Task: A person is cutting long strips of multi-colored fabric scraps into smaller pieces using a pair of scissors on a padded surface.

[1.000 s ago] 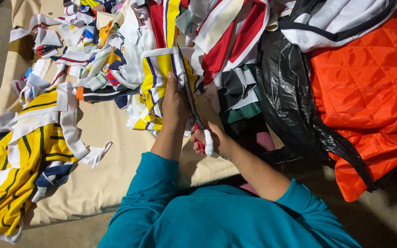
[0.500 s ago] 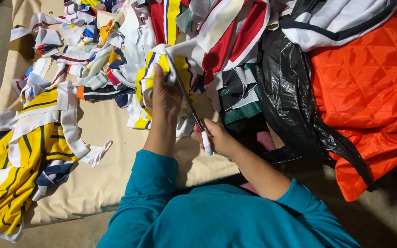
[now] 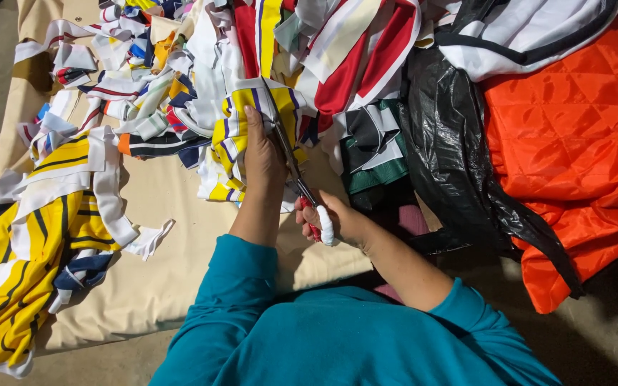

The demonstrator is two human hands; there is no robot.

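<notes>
At the centre of the frame my left hand [image 3: 262, 154] pinches a yellow, white and navy striped fabric strip [image 3: 252, 118] flat (more cut strips [image 3: 94, 86] litter the beige cloth [image 3: 173, 264] toward the upper left), while my right hand [image 3: 334, 218] grips red-handled scissors [image 3: 298, 179], blades running into the strip.

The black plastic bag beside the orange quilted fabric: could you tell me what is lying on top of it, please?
A white fabric piece with black stripes lies over the black plastic bag's upper end, and the orange quilted fabric adjoins its right edge. What the bag holds or covers cannot be seen.
</notes>
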